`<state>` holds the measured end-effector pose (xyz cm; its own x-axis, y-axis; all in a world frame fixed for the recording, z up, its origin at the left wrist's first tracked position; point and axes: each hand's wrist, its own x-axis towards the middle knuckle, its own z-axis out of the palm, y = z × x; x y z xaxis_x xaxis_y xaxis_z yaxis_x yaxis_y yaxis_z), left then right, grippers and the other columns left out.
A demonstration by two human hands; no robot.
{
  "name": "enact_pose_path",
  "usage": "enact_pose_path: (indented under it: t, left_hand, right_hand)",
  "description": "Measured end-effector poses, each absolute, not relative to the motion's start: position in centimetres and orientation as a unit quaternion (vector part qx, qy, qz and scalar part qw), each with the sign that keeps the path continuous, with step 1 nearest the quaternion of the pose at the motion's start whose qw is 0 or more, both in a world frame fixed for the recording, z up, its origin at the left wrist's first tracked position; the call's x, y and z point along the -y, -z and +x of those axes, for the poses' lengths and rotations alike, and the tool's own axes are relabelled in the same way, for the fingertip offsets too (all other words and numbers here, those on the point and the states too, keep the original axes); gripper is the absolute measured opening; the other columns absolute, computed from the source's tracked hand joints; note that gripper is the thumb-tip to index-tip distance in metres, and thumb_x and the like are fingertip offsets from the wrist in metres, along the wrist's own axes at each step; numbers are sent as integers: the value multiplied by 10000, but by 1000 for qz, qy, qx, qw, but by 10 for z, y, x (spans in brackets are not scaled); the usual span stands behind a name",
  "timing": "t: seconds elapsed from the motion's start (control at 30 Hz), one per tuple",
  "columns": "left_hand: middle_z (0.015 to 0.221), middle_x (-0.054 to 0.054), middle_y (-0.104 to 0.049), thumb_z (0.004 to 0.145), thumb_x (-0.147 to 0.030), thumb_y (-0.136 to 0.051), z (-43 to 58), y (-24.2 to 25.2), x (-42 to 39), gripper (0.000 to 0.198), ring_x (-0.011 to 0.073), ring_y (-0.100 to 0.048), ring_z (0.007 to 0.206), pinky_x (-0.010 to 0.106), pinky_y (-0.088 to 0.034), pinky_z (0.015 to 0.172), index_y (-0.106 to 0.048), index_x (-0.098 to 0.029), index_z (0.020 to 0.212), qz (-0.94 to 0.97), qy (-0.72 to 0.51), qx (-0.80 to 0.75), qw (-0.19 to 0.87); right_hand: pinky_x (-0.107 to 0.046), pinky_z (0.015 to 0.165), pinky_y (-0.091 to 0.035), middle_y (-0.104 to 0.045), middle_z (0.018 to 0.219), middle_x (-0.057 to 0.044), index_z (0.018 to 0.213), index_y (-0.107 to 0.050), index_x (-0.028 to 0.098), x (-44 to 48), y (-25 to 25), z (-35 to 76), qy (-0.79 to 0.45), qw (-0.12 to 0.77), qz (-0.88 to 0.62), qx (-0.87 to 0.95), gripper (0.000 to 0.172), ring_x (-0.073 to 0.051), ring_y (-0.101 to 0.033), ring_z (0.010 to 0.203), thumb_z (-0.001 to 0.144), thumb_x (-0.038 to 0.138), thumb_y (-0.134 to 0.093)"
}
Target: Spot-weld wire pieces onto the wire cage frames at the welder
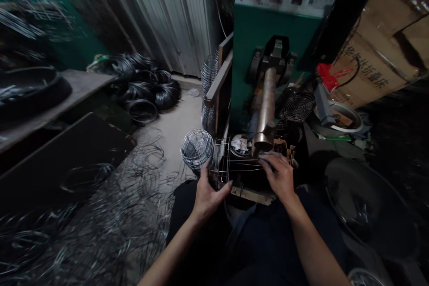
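Both my hands rest on a square wire frame (231, 165) that lies under the copper-coloured arm (266, 111) of a green welding machine (268, 31). My left hand (208, 192) grips the frame's left side, fingers curled round the wires. On the frame's right part, just below the arm's tip, my right hand (278, 174) presses down with its fingers bent. A finished round wire basket (197, 147) sits on the floor left of the frame.
Loose wire rings (110, 214) cover the floor at left. Black wire coils (144, 85) are piled by the corrugated wall. A dark board (67, 156) leans at left under a bench. A small fan (297, 106), a cardboard box (378, 49) and a round basin (368, 205) crowd the right.
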<state>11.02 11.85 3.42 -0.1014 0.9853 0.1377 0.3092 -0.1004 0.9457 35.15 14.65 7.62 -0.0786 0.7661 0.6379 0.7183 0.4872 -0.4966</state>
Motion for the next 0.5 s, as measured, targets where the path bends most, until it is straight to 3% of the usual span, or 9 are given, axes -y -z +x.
enact_pose_path:
  t: [0.13,0.33,0.4,0.5]
  left_hand:
    - [1309,121,-576,736,-391,-787,109,-34,-126,868,272,-586,1190,426,-469,1047,-340,-187,1452,571,-486,-553,363]
    - [1177,99,-628,737,-426,-783,107,-38,-125,889,264,-647,1040,415,-537,919,-334,-188,1466,583,-452,-579,347]
    - [1276,139,-581,703,-466,-806,104,-33,-123,958,316,-590,1171,473,-492,996,-320,-180,1477,604,-442,-586,311]
    - [1441,193,-445,619,-462,-863,101,-17,-117,1090,366,-430,1356,529,-385,1105,-278,-168,1490,638,-430,-583,261]
  right_hand:
    - [-392,862,-514,-756,924,-39,951,-725,230,-152,-74,349,-20,450,-521,725,97,-223,-680,931,937,262,-634]
    - [-413,959,-510,-761,1014,-44,1025,-744,245,-148,-77,349,-73,448,-527,719,144,-232,-678,1048,925,294,-652]
    - [-434,994,-505,-750,1090,-51,1080,-742,252,-141,-84,357,-150,444,-531,706,200,-250,-663,1110,906,321,-672]
    - [-424,905,-557,-758,1048,-82,1016,-758,218,-121,-90,392,-270,482,-565,613,242,-272,-707,999,899,401,-652]
